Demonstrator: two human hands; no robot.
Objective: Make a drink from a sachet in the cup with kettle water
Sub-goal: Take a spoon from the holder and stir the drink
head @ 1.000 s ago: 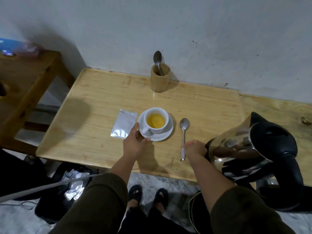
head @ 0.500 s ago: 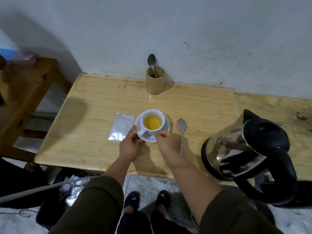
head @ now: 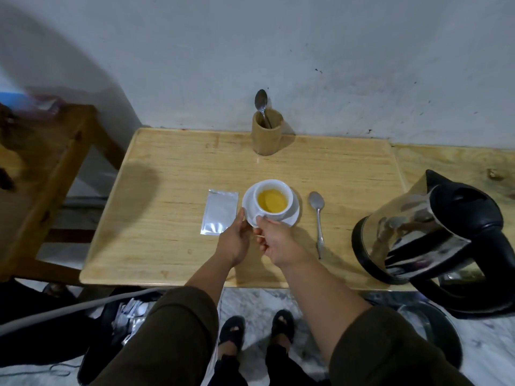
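Observation:
A white cup (head: 285, 194) holding yellow drink stands on a white saucer (head: 292, 218) in the middle of the wooden table (head: 172, 176). My left hand (head: 234, 240) grips the saucer's near left rim. My right hand (head: 274, 240) pinches the cup's handle at the near side. A silver sachet (head: 219, 212) lies flat just left of the saucer. A metal spoon (head: 318, 218) lies to the right of the saucer. The steel and black kettle (head: 434, 232) stands at the table's right front.
A wooden holder (head: 267, 136) with a spoon (head: 261, 103) in it stands at the back by the wall. A darker wooden bench (head: 41, 162) is on the left. A bag with silver sachets (head: 131, 316) lies on the floor near my feet.
My right hand left the spoon lying on the table and moved left to the cup's handle. My left hand has stayed on the saucer.

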